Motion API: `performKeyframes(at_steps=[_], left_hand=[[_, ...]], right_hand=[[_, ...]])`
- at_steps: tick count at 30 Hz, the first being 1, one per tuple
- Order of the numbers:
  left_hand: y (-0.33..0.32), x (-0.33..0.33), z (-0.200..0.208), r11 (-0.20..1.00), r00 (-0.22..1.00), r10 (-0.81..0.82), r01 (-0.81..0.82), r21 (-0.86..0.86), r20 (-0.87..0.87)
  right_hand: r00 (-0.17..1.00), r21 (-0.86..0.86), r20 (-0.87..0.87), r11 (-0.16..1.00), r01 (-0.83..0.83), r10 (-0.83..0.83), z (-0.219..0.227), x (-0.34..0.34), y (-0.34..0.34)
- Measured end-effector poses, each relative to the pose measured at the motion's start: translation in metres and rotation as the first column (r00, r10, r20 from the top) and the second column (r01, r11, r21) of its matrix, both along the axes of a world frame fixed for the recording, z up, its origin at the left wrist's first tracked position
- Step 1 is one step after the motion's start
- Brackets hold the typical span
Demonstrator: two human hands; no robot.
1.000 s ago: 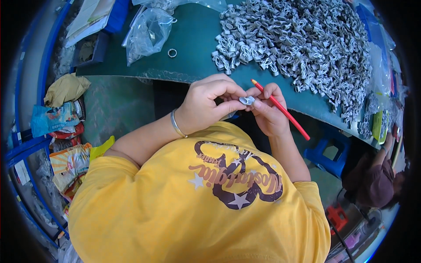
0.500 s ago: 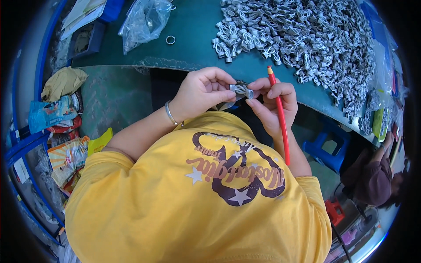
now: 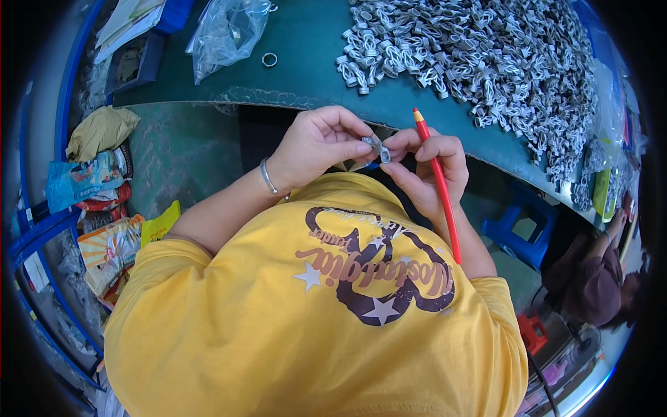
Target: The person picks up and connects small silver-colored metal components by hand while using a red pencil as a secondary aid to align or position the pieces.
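Observation:
In front of my chest, my left hand (image 3: 326, 139) pinches one end of a small grey-white looped part (image 3: 384, 154) with thumb and forefinger. Its far end lies between the thumb and forefinger of my right hand (image 3: 431, 163), tilted so that a hollow, cup-like opening shows. A red pencil (image 3: 439, 177) with a bare tan tip pointing up and away is also held in my right hand, lying across the fingers and along the forearm. Fingers cover much of the small part.
A large heap of similar grey looped parts (image 3: 479, 55) covers the green table (image 3: 299, 62) at the far right. A clear plastic bag (image 3: 229, 38) and a small ring (image 3: 269, 60) lie on its left. A blue stool (image 3: 520, 226) stands right; another person (image 3: 587, 285) is beyond.
The small part has turned, its right end now angled down toward me. My right hand, with the red pencil, has moved slightly left, nearer my left hand.

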State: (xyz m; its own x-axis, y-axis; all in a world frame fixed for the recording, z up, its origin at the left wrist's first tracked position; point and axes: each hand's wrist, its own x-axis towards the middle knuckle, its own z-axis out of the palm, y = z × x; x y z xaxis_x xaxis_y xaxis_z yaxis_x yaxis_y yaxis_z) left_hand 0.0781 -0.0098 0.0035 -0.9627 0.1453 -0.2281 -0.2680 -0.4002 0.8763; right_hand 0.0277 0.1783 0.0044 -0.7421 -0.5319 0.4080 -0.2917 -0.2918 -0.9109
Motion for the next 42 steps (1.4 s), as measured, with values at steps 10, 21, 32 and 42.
performKeyframes(at_steps=[10, 21, 32, 42], left_hand=[[-0.011, 0.005, -0.015, 0.984, 0.991, -0.012, 0.034, -0.175, 0.13], [-0.001, -0.003, -0.007, 0.915, 0.963, -0.18, 0.239, -0.325, 0.201], [0.018, -0.028, 0.011, 0.994, 0.997, -0.035, 0.041, -0.098, 0.067], [0.019, -0.027, 0.02, 0.982, 0.98, 0.018, -0.055, -0.182, -0.2]], right_hand=[[0.945, 0.165, -0.196, 0.941, 0.295, -0.261, -0.012, -0.017, 0.016], [0.605, 0.384, -0.705, 0.518, 0.765, -0.37, -0.015, -0.063, 0.027], [0.899, 0.026, 0.269, 0.935, 0.353, -0.347, 0.001, -0.035, 0.026], [0.877, -0.253, 0.476, 0.965, 0.071, 0.06, -0.014, -0.024, 0.016]])
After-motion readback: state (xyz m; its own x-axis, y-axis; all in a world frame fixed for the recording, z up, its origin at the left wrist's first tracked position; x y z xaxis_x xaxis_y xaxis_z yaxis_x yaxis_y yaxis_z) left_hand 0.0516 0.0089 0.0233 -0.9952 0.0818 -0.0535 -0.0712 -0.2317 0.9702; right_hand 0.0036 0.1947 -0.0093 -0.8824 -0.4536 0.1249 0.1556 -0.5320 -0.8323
